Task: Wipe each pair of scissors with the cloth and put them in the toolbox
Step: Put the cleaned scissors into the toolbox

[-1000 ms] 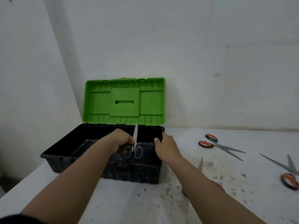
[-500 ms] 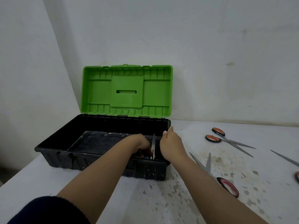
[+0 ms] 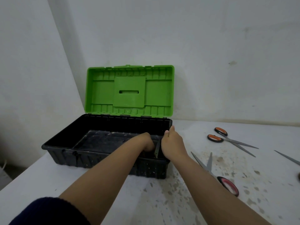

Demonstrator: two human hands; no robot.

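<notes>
**Scissors lowered into right end of toolbox**

My left hand [image 3: 146,142] was down inside the black toolbox [image 3: 68,153], at its right end, fingers curled below the near rim. The scissors [image 3: 157,149] stood just to the right of that hand, in the narrow gap between it and my right hand [image 3: 172,143]. Only a grey blade showed, running nearly upright with its long axis leaning slightly away from me; the handles were hidden under my left hand, so I inferred the grip there but could not see it closed on them. My right hand rested on the box's right wall, fingers hooked over the rim, thumb towards the far corner.

The green lid [image 3: 129,90] stood open against the wall. On the tabletop [image 3: 186,200] to the right lay an orange-handled pair [image 3: 227,140], blades pointing right and towards me, and a red-handled pair [image 3: 215,174], partly covered by my right forearm, blades pointing away. A further blade [image 3: 287,157] was cut off by the right edge.
</notes>
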